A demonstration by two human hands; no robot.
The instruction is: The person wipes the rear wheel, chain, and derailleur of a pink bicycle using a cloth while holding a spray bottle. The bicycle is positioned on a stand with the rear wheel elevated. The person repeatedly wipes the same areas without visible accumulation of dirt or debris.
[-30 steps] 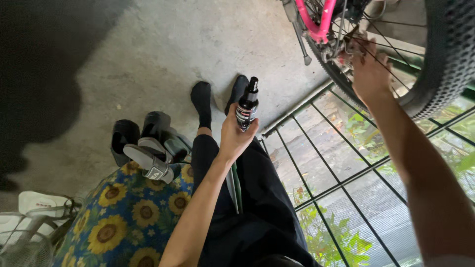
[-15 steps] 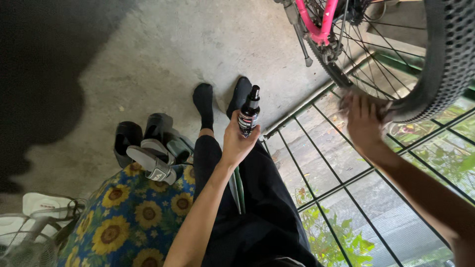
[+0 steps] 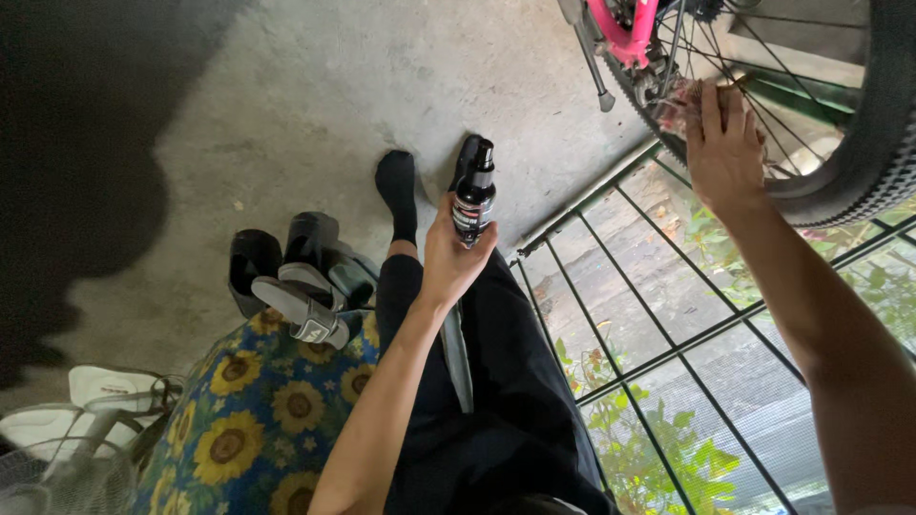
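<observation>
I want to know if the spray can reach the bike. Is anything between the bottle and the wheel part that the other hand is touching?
Nothing visible: only open air above the floor separates the small black spray bottle from the bicycle's rear-wheel gears.

Counts in view

One spray bottle (image 3: 474, 198), one bicycle wheel (image 3: 840, 114), two hands, two socked feet, perhaps four shoes (image 3: 296, 277), one sunflower cloth (image 3: 239, 429).

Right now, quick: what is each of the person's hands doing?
Left hand: closed around a small black spray bottle, held upright.
Right hand: fingers spread against the bicycle wheel near the chain; whether it holds anything cannot be told.
</observation>
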